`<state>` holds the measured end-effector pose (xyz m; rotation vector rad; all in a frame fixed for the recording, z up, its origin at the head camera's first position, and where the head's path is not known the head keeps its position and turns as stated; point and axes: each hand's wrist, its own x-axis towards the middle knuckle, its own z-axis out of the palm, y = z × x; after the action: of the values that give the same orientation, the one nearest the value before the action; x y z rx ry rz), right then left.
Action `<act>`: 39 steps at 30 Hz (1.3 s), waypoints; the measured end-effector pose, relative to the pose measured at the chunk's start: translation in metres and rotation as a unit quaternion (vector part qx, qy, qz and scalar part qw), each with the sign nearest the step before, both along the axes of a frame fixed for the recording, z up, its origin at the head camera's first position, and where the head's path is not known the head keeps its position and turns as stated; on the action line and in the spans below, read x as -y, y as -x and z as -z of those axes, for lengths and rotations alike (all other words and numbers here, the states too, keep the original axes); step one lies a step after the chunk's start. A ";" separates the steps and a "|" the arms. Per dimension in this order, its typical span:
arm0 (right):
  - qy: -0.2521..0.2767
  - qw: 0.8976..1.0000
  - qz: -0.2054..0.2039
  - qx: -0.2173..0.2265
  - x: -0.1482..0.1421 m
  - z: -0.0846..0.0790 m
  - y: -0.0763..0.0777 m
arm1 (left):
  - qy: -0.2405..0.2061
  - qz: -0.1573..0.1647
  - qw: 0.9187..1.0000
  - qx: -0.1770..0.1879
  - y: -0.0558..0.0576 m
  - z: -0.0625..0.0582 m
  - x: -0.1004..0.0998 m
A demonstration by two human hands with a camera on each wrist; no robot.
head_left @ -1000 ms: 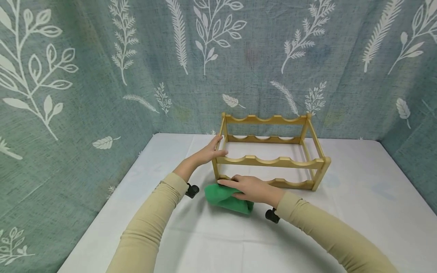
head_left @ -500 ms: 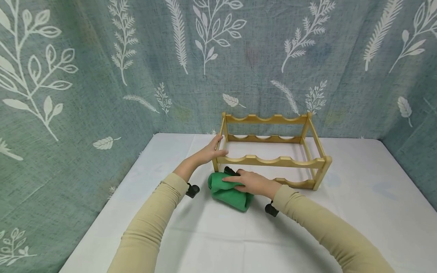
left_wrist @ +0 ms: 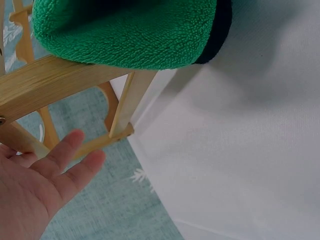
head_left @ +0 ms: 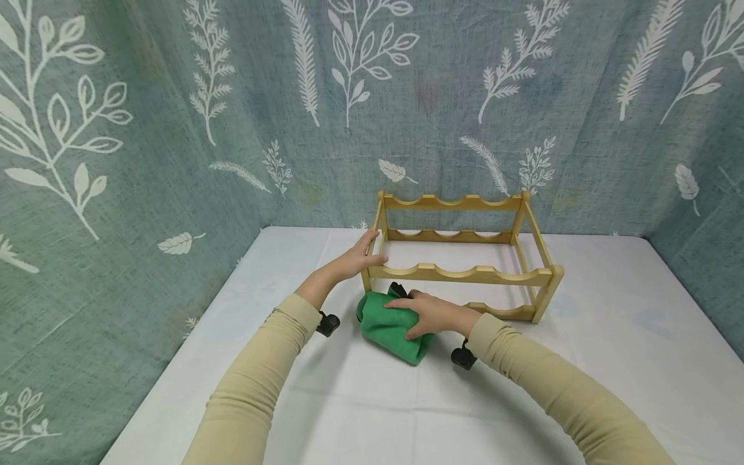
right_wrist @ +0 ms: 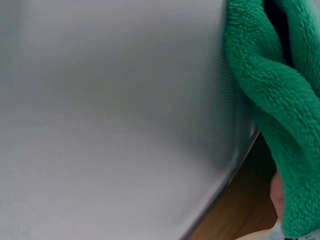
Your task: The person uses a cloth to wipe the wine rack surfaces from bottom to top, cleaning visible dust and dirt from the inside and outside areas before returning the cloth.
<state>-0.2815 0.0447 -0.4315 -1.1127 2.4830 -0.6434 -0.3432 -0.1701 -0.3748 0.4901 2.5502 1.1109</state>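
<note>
A light wooden wine rack point(head_left: 459, 275) with scalloped rails stands toward the back of the table. My left hand point(head_left: 351, 259) holds the rack's upper left side, thumb toward the front rail. In the left wrist view two fingers of this hand point(left_wrist: 50, 180) are stretched out beside the wooden bars. My right hand point(head_left: 434, 314) grips a bunched green terry cloth point(head_left: 386, 328) with dark edging, at the rack's lower front left corner. The cloth point(left_wrist: 135, 42) hides part of that corner in the left wrist view. In the right wrist view the cloth point(right_wrist: 282, 95) covers most of the fingers.
A white cloth covers the table point(head_left: 360, 420). Green-grey curtains point(head_left: 325, 168) with white leaf prints hang behind it and at the sides. A small black camera point(head_left: 329, 325) sits at the left wrist, another black camera point(head_left: 463, 357) at the right.
My right hand has shifted slightly, and the green cloth has bunched higher against the rack's front left corner. Its fingers are spread wider on the cloth. The left hand and the rack have stayed put.
</note>
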 end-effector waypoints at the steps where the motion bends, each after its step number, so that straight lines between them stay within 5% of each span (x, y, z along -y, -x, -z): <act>1: 0.001 1.000 0.002 -0.004 0.000 0.000 0.000 | 0.001 0.002 1.000 0.002 -0.004 -0.005 -0.001; 13: -0.008 0.999 0.040 -0.026 -0.013 -0.004 -0.006 | -0.013 0.013 1.000 0.003 0.000 -0.001 0.001; 28: -0.082 0.979 0.134 -0.128 -0.109 -0.002 -0.040 | -0.004 0.004 1.000 0.016 -0.001 -0.003 0.000; 34: -0.091 0.975 0.163 -0.120 -0.146 -0.004 -0.055 | -0.005 0.009 1.000 0.018 -0.001 -0.003 -0.002; 39: -0.089 0.974 0.198 -0.064 -0.184 -0.006 -0.065 | -0.009 0.006 1.000 0.018 0.000 -0.002 -0.001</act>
<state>-0.2160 0.2288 -0.4258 -0.6133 2.8374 -0.4493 -0.3432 -0.1694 -0.3732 0.4832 2.5056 1.1289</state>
